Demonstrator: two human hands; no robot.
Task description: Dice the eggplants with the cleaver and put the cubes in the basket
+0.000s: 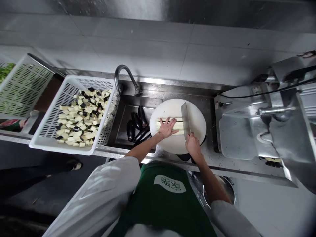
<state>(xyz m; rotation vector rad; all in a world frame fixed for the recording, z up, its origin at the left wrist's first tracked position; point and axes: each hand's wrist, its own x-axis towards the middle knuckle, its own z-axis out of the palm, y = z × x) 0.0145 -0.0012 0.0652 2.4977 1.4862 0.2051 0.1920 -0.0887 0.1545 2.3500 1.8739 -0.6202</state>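
Pale eggplant strips (179, 125) side by side on round white cutting board (197, 115) over the sink (158, 98), long axis left to right. Pinned under left hand (168, 127), fingers spread flat, pointing toward the blade. Crosswise at the strips' right ends, just beside those fingertips: cleaver (185, 118), handle wrapped in right hand (193, 144), fingers closed. Whole eggplants (137, 126) left of board.

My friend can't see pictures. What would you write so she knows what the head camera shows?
A person's left hand presses flat on pale eggplant strips on a round white cutting board while the right hand holds a cleaver across them. Whole dark eggplants lie in the sink beside it, and a white basket holds diced eggplant.
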